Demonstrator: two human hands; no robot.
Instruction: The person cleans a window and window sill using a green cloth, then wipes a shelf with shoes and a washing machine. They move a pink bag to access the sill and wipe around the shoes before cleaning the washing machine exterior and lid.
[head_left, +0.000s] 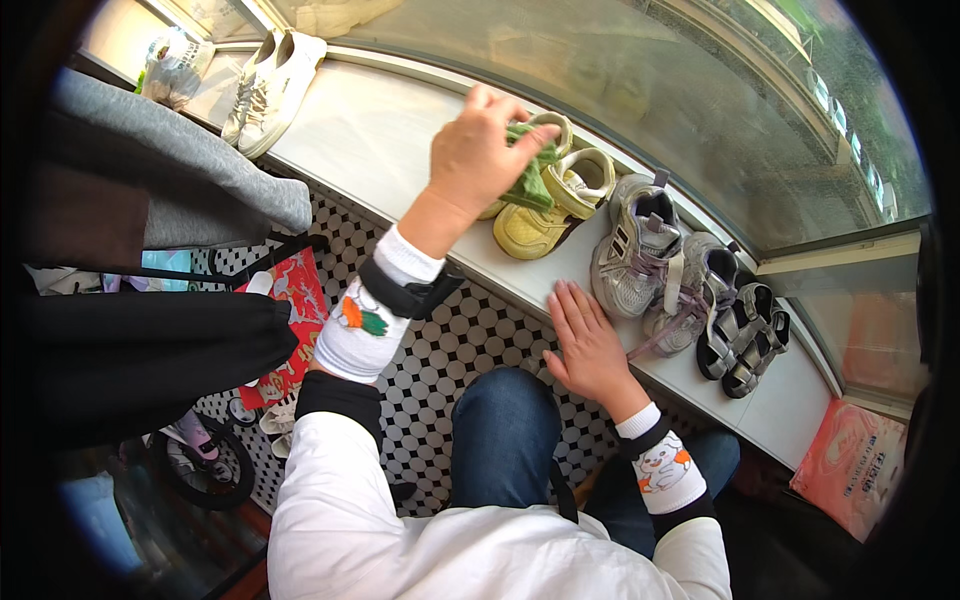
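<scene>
My left hand (484, 150) is closed around a folded green cloth (531, 180), held over a pair of small yellow shoes. The nearer yellow shoe (534, 227) shows its toe and strap; the farther yellow shoe (553, 129) is mostly hidden by the cloth and fingers. Flat on the front edge of the white windowsill (360, 120) lies my right hand (589, 346), fingers together and holding nothing. Just beyond its fingertips stands a silver-grey sneaker (630, 266), and its mate (675, 322) with lilac laces sits to the right.
Silver-and-black sandals (739, 356) stand at the sill's right end, white sneakers (281, 94) at its left. A window (600, 67) runs behind. Hanging clothes (165, 345) crowd the left, above a small wheel (214, 469). A pink printed bag (847, 465) lies at the lower right.
</scene>
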